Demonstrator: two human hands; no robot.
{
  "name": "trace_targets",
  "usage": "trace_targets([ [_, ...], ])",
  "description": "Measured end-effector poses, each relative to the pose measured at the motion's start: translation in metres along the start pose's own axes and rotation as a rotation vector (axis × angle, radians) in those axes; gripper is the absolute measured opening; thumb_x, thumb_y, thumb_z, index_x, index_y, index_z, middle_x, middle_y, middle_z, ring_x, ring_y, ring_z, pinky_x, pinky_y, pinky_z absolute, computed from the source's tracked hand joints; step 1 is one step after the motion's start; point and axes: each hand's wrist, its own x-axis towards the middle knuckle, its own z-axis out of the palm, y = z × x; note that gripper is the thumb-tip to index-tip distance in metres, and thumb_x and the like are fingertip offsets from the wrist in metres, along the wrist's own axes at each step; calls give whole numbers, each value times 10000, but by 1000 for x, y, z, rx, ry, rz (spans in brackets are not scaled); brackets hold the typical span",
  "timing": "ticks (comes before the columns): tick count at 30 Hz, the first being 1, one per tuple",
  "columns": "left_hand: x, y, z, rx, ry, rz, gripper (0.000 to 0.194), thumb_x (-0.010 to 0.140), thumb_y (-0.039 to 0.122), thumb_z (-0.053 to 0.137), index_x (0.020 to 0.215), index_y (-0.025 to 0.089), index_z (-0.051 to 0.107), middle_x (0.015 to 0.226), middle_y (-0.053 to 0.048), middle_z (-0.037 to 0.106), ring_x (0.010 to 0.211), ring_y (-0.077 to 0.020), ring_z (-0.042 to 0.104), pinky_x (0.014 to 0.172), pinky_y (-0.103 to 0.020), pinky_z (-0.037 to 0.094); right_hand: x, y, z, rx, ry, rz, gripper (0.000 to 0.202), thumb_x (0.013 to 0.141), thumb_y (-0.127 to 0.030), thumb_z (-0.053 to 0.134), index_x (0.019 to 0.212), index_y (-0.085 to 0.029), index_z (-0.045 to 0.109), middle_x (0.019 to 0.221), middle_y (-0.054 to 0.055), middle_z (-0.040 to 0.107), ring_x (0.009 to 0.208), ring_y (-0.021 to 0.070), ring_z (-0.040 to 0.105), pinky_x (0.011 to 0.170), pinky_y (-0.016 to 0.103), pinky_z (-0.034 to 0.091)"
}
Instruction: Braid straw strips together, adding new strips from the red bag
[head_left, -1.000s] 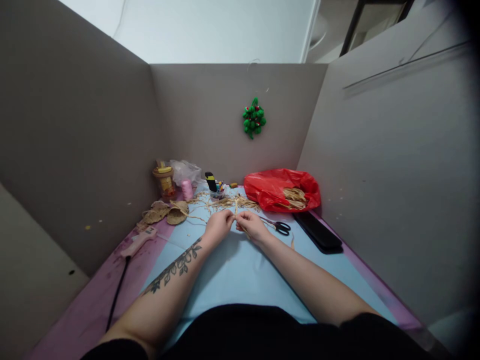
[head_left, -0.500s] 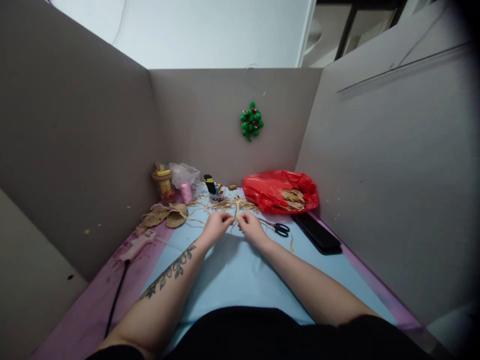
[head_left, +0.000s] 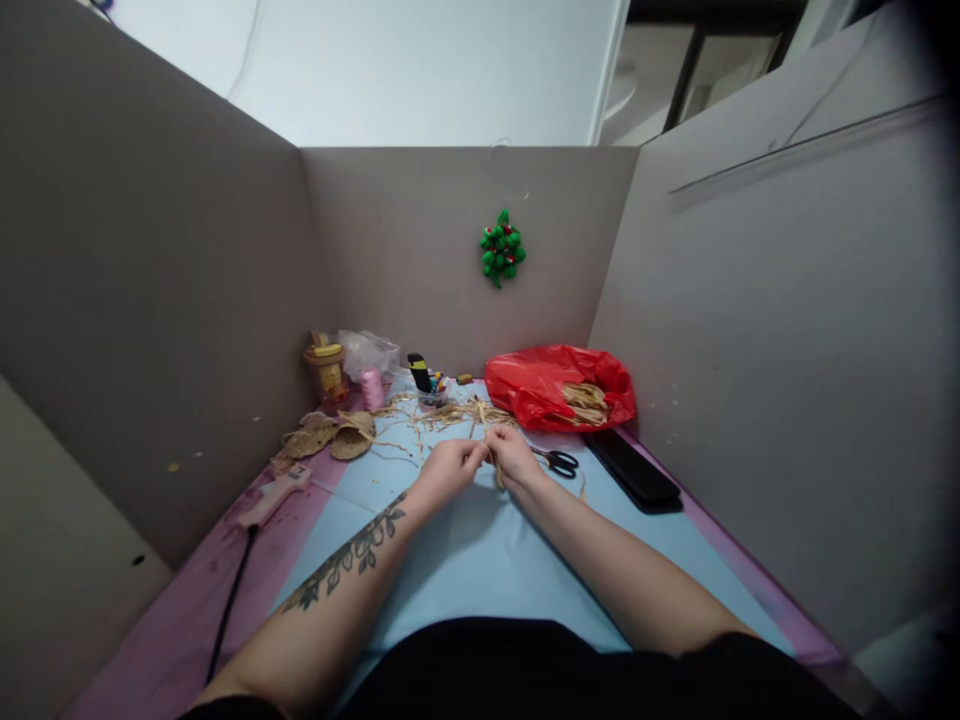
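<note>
Near the middle of the table, my left hand (head_left: 454,465) and my right hand (head_left: 511,452) meet, both with fingers pinched. Between them is a bundle of straw-coloured dried fibre strands (head_left: 499,478), its loose ends hanging below my right fingers. How the strands run inside the fingers is hidden. Just behind the hands lies a spread of loose dried fibre (head_left: 450,410). Black-handled scissors (head_left: 561,462) rest to the right of my right hand, blades partly covered by it.
At the back right sits a red plastic bag (head_left: 532,385) of fibre, beside a black case (head_left: 634,472). Leftward are a pink glue gun (head_left: 276,497), woven fibre pieces (head_left: 352,436), pink thread (head_left: 371,389), a lidded cup (head_left: 328,375) and a pen tub (head_left: 432,397). Grey panels (head_left: 420,240) enclose the table.
Both hands have come closer together and shifted slightly right and nearer to me. The fibre strands, earlier upright between the hands, now hang below my right fingers.
</note>
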Motion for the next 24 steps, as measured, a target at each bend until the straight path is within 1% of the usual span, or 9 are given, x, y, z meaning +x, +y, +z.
trace_targets([
  [1, 2, -3, -1, -35, 55, -31, 352, 846, 337, 374, 734, 167, 662, 681, -34, 648, 638, -139, 550, 608, -222, 376, 0, -1, 0, -3, -1, -11, 214, 548, -315, 576, 522, -193, 402, 414, -64, 431, 383, 70, 380, 401, 203, 287],
  [3, 6, -9, -3, -82, 185, -85, 309, 826, 317, 406, 763, 157, 662, 735, -39, 659, 678, -140, 557, 633, -223, 389, -2, -3, 2, -14, -2, -44, 208, 584, -343, 562, 567, -196, 416, 443, -61, 455, 401, 75, 400, 420, 207, 306],
  [4, 8, -12, -4, -116, 212, -104, 271, 805, 299, 436, 789, 155, 664, 771, -40, 666, 703, -141, 562, 651, -224, 397, -4, -4, 3, -26, -17, -61, 205, 601, -353, 557, 590, -197, 425, 463, -57, 472, 414, 78, 412, 433, 209, 319],
  [6, 10, -17, -4, -213, 149, -120, 236, 773, 281, 473, 795, 149, 667, 786, -40, 673, 717, -141, 570, 662, -223, 410, -10, -6, 6, -75, -79, -106, 194, 629, -354, 547, 612, -197, 434, 480, -54, 480, 436, 82, 421, 454, 214, 335],
  [8, 11, -19, -3, -295, 33, -130, 243, 760, 299, 482, 725, 137, 660, 705, -34, 662, 662, -133, 563, 615, -216, 409, -15, -9, 9, -138, -137, -158, 166, 647, -327, 535, 609, -196, 440, 478, -53, 469, 453, 85, 421, 467, 215, 336],
  [10, 11, -19, -2, -333, -19, -167, 267, 745, 331, 497, 659, 122, 640, 611, -25, 626, 580, -116, 532, 550, -207, 388, -20, -10, 10, -193, -162, -189, 137, 652, -289, 524, 600, -194, 441, 474, -56, 455, 460, 84, 409, 466, 210, 323],
  [14, 10, -19, -2, -325, 8, -268, 252, 692, 347, 547, 652, 111, 626, 529, -6, 572, 491, -94, 480, 477, -197, 347, -22, -11, 10, -247, -159, -168, 110, 645, -258, 525, 608, -193, 444, 470, -66, 445, 449, 80, 389, 445, 204, 295],
  [19, 12, -23, -4, -279, -7, -238, 257, 691, 356, 544, 641, 117, 623, 495, 10, 540, 475, -90, 459, 466, -196, 330, -20, -13, 8, -252, -180, -123, 136, 641, -273, 554, 614, -189, 451, 445, -73, 447, 416, 71, 387, 425, 199, 292],
  [24, 13, -21, -5, -320, -29, -217, 253, 709, 353, 530, 627, 121, 589, 509, 13, 529, 478, -83, 448, 467, -195, 333, -19, -13, 8, -150, -187, -36, 213, 612, -302, 607, 628, -195, 424, 442, -72, 472, 390, 63, 393, 394, 188, 281],
])
